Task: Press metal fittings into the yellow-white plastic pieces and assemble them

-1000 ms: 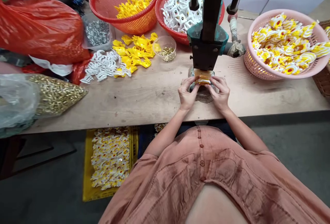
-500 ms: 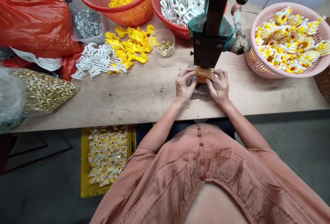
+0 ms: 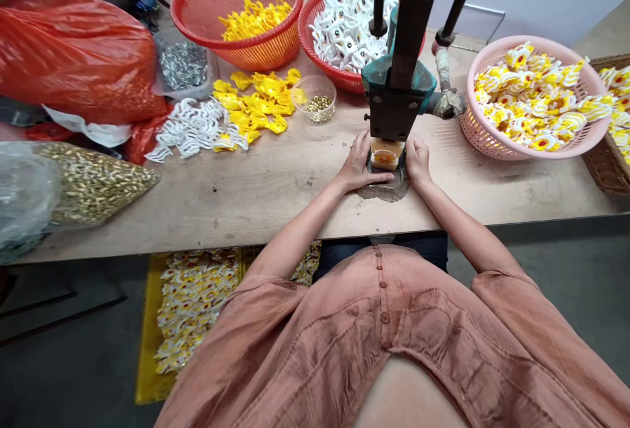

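In the middle of the bench stands a hand press (image 3: 401, 96) with a dark ram and worn green paint. Under its ram, an orange-and-yellow plastic piece (image 3: 384, 157) rests in a pale block (image 3: 394, 148). My left hand (image 3: 358, 167) lies along the left side of the press base (image 3: 386, 188), open, its thumb stretched across the front below the block. On the right side of the base, my right hand (image 3: 417, 157) is closed, fingers curled against it; whatever they may hold is hidden. Neither hand is on the plastic piece.
Left of the press are a clear cup of brass rings (image 3: 319, 107), yellow parts (image 3: 270, 96), white parts (image 3: 189, 127) and a bag of brass pieces (image 3: 105, 182). Red baskets (image 3: 236, 47) (image 3: 339, 80) stand behind; a pink basket (image 3: 536, 152) of assembled pieces is on the right.
Both hands have let go of the plastic piece and moved apart to the sides of the press base. The piece stays under the ram. The camera view has shifted slightly.
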`<state>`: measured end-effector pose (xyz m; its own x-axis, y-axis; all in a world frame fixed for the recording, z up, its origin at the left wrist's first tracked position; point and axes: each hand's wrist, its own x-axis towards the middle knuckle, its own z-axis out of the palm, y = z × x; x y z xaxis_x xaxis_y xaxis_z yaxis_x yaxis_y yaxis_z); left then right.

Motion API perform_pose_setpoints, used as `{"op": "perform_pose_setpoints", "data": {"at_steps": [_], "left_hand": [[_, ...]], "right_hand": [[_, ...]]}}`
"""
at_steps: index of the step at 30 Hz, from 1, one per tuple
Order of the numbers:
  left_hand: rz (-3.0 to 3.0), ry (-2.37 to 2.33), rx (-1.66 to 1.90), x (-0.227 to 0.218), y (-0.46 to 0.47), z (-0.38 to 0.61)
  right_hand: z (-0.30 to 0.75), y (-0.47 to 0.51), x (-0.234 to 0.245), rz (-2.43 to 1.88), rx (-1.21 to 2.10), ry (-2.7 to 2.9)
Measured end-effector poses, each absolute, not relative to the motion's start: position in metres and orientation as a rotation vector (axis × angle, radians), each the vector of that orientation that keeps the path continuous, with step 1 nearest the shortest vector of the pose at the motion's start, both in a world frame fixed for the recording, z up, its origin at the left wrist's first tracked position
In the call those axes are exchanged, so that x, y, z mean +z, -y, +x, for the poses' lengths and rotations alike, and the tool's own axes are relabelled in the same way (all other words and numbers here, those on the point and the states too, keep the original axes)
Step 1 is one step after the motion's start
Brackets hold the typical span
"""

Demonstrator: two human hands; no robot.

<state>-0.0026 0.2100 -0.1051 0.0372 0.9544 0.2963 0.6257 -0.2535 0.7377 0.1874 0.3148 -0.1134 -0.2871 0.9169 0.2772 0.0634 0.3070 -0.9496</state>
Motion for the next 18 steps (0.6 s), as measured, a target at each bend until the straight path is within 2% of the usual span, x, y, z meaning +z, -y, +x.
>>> {"op": "perform_pose_setpoints", "data": {"at_steps": [13,18], "left_hand": [[1.671,-1.833,1.279,-0.115,-0.206,0.025],[1.646,-1.928,1.34,-0.117,-0.207,0.024]], "right_hand": [[0.17,-0.311,-0.115,-0.895,1.09,1.566],[0.162,-0.316,-0.108,-0.808,1.212,1.603]]}}
